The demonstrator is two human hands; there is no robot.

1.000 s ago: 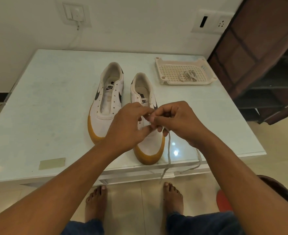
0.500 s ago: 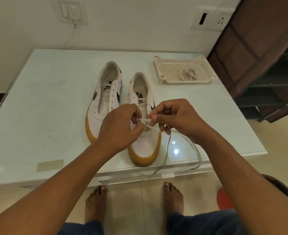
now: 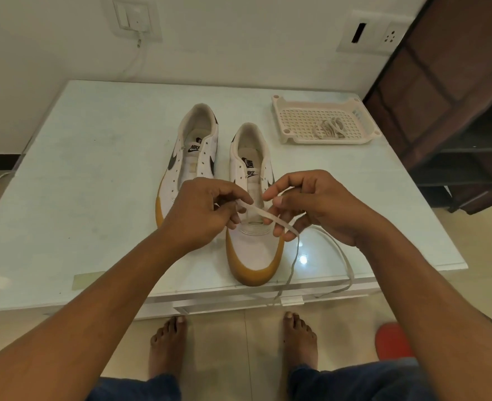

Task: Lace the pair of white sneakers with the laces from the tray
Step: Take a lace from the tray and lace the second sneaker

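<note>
Two white sneakers with gum-coloured toes stand side by side on the table, toes toward me: the left sneaker [image 3: 194, 153] and the right sneaker [image 3: 252, 253]. A flat white lace [image 3: 263, 213] stretches over the right sneaker's lowest eyelets. My left hand [image 3: 201, 212] pinches one end of it. My right hand [image 3: 314, 204] pinches the other part, and the rest of the lace loops down over the table's front edge. A second bundled lace [image 3: 330, 129] lies in the cream perforated tray [image 3: 284, 138] at the back right.
The pale glass-topped table [image 3: 80, 183] has its front edge close to me, with a strip of tape [image 3: 94, 280] near it. A dark shelf unit [image 3: 456, 111] stands at the right. My bare feet and a red object [image 3: 391, 341] are on the floor below.
My hands have drawn apart a little over the right sneaker, pulling a short stretch of lace taut between them. The view has shifted slightly.
</note>
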